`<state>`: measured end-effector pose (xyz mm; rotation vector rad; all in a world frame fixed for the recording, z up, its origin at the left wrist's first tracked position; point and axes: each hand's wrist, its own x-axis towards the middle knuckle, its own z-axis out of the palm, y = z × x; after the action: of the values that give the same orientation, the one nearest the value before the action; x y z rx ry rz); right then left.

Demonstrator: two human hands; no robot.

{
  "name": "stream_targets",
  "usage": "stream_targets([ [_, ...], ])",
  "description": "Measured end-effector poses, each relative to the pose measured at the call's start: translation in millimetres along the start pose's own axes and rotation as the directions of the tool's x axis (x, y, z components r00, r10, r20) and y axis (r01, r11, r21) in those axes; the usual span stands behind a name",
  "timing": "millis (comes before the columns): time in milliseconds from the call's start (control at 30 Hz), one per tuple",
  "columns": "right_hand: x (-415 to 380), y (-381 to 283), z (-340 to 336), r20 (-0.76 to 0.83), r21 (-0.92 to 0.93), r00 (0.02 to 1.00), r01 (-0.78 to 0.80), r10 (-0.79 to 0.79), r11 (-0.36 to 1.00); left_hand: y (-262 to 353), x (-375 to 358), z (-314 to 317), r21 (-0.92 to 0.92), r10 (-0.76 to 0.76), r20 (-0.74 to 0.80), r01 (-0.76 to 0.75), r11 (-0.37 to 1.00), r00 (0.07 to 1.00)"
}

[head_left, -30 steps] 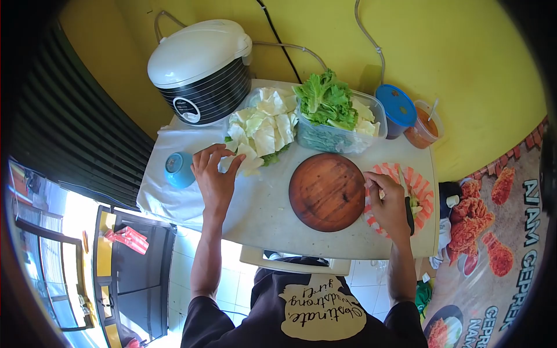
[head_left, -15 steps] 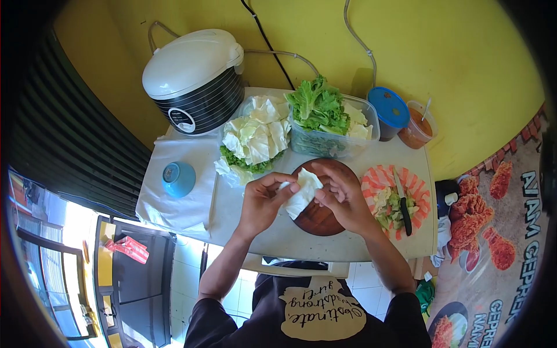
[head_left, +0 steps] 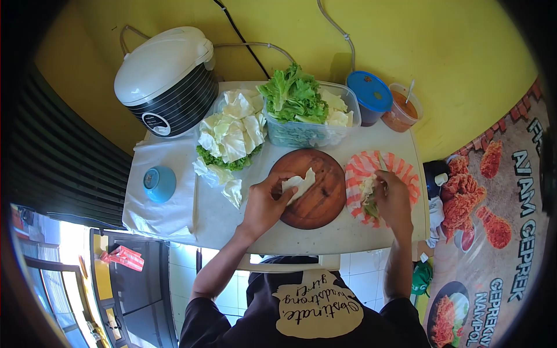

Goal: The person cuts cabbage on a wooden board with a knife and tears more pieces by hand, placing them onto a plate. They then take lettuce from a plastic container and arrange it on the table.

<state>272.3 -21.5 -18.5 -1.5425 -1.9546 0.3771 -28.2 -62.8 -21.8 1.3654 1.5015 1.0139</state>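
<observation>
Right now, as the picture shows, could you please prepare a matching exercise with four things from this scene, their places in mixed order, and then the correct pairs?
Things:
1. torn white cabbage piece
2. round brown wooden board
3. small light-blue round bowl
4. red-and-white striped plate

Places:
A. on the white sheet, near the rice cooker
B. beneath the right hand
C. in the fingers of the left hand
D. flat on the pale table, just left of the plate in the picture

Pairs: 1-C, 2-D, 3-A, 4-B
</observation>
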Motion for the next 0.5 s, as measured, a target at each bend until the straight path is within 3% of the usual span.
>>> stream_targets([
  [33,-7,10,-11,-0.023,-0.107,0.999,-0.029,0.027,0.994,-5,2,0,-0.002,-0.001,0.005,0.001,1.0,1.0],
  [67,-15,20,-17,-0.022,-0.111,0.999,-0.036,0.034,0.993,-14,4,0,0.223,0.356,-0.042,-0.339,0.914,0.933],
  [100,-23,28,-20,-0.025,-0.238,0.997,-0.071,0.067,0.969,-17,5,0,0.435,0.669,-0.001,-0.602,0.67,0.744],
  [133,-31,34,-21,-0.032,-0.361,0.994,-0.107,0.102,0.926,-19,2,3,0.427,0.666,0.011,-0.606,0.671,0.745],
  [200,-39,40,-19,-0.045,-0.311,0.992,-0.127,0.119,0.942,-18,-5,8,0.522,0.659,0.197,-0.647,0.556,0.726],
  [233,-42,41,-19,-0.056,-0.256,0.991,-0.131,0.121,0.958,-15,-9,9,0.515,0.658,0.207,-0.653,0.555,0.724],
  [300,-44,40,-19,-0.069,-0.273,0.993,-0.11,0.095,0.956,-8,-13,5,0.447,0.605,0.087,-0.574,0.686,0.791],
  [500,-44,43,-10,-0.125,-0.215,0.984,-0.149,0.124,0.965,-20,0,1,0.566,0.557,0.033,-0.475,0.674,0.83],
])
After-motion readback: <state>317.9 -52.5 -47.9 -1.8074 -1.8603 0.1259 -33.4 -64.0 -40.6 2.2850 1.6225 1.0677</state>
